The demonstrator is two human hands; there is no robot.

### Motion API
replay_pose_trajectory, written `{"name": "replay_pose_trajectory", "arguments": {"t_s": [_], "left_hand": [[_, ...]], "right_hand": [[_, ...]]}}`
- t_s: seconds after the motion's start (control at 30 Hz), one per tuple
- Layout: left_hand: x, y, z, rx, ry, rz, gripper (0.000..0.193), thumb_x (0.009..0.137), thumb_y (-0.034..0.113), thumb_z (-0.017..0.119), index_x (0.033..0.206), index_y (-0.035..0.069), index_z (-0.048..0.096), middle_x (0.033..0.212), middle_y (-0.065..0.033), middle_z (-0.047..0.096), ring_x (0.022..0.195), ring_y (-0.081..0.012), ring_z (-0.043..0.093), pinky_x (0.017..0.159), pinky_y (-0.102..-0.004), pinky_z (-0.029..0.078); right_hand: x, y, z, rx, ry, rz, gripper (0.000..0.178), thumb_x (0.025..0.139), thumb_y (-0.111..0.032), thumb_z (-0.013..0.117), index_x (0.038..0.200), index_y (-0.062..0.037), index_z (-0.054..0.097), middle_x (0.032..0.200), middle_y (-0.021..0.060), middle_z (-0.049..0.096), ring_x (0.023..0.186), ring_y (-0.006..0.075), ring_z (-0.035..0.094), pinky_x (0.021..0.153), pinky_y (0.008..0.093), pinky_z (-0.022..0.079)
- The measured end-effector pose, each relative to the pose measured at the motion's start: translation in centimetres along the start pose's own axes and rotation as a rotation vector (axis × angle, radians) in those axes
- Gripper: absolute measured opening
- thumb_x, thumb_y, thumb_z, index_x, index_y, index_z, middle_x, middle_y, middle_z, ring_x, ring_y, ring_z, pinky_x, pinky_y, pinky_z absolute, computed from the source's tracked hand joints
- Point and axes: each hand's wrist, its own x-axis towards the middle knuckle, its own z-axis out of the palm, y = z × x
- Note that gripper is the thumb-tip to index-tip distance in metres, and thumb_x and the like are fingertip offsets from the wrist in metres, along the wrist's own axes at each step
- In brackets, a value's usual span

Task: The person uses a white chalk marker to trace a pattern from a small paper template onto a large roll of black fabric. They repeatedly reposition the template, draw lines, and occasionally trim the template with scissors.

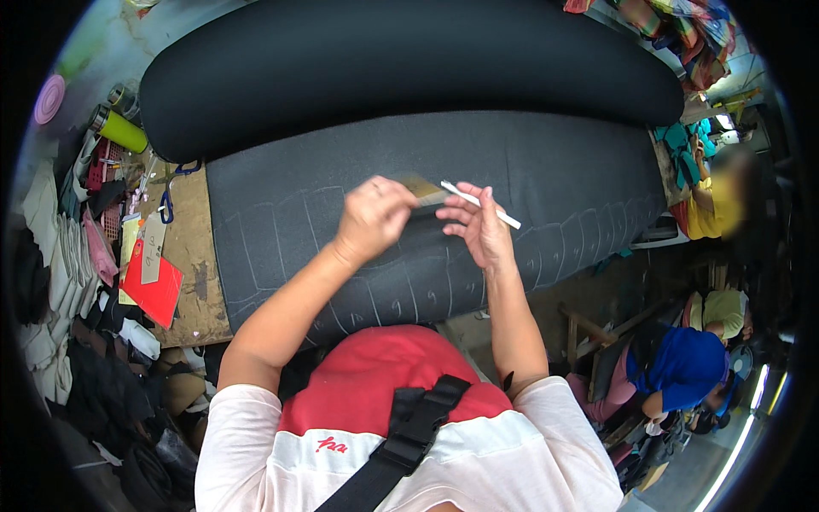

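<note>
My left hand point(373, 218) pinches a thin brownish card-like template point(424, 189), blurred by motion, above the dark fabric. Between the thumb and fingers of my right hand point(485, 226) lies a slim white pen-like stick point(505, 217), its dark tip pointing up and left toward the template. Both hands are raised close together over the middle of the dark grey fabric point(444, 141). Pale outlines run across this fabric in rows, with small marks inside several of them along the near edge.
A thick black fabric roll point(409, 64) spans the far side. On the wooden table point(200, 256) at left are blue-handled scissors point(167, 206) and a red card point(155, 288). A green bottle point(120, 129) lies beyond. Cloth scraps point(128, 392) pile up at lower left. Other people work at right.
</note>
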Motion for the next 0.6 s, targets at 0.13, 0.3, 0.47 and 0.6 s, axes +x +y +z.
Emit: {"name": "replay_pose_trajectory", "arguments": {"t_s": [0.13, 0.3, 0.47, 0.6], "left_hand": [[-2.4, 1.2, 3.0, -0.136, -0.171, 0.161, 0.022, 0.059, 0.003, 0.075, 0.078, 0.006, 0.065, 0.082, -0.0071, 0.064, 0.085, -0.0243, 0.062, 0.078, -0.0335, 0.051], [-5.5, -2.4, 4.2, 0.259, -0.272, -0.103, 0.062, 0.068, 0.036, 0.076, 0.120, 0.009, 0.055, 0.127, -0.0087, 0.054, 0.127, -0.0273, 0.043, 0.104, -0.0569, 0.026], [-6.0, -4.8, 4.4, 0.450, -0.691, -0.305, 0.084, 0.077, 0.054, 0.061, 0.143, 0.013, 0.029, 0.150, -0.0026, 0.024, 0.139, -0.0201, 0.020, 0.106, -0.0652, 0.009], [-5.2, -4.8, 5.1, 0.429, -0.738, -0.364, 0.081, 0.080, 0.052, 0.059, 0.143, 0.013, 0.028, 0.151, -0.0010, 0.021, 0.140, -0.0180, 0.016, 0.103, -0.0703, 0.004]], "right_hand": [[1.3, 2.9, -2.2, -0.051, -0.080, -0.065, 0.044, 0.076, 0.011, 0.061, 0.117, -0.0007, 0.047, 0.104, 0.0114, 0.060, 0.094, 0.0168, 0.061, 0.081, 0.0294, 0.053], [2.7, 8.8, -3.9, -0.231, -0.069, -0.105, 0.044, 0.074, 0.017, 0.057, 0.113, -0.0019, 0.047, 0.102, 0.0113, 0.060, 0.091, 0.0162, 0.062, 0.080, 0.0271, 0.053], [1.8, 10.0, -2.8, -0.969, 0.029, -0.398, 0.025, 0.081, 0.001, 0.060, 0.107, -0.0014, 0.061, 0.086, 0.0121, 0.067, 0.081, 0.0182, 0.066, 0.073, 0.0306, 0.051], [3.6, 7.1, -1.9, -1.051, 0.168, -0.661, 0.020, 0.087, -0.013, 0.060, 0.101, -0.0006, 0.067, 0.094, 0.0204, 0.066, 0.081, 0.0308, 0.067, 0.070, 0.0323, 0.052]]}}
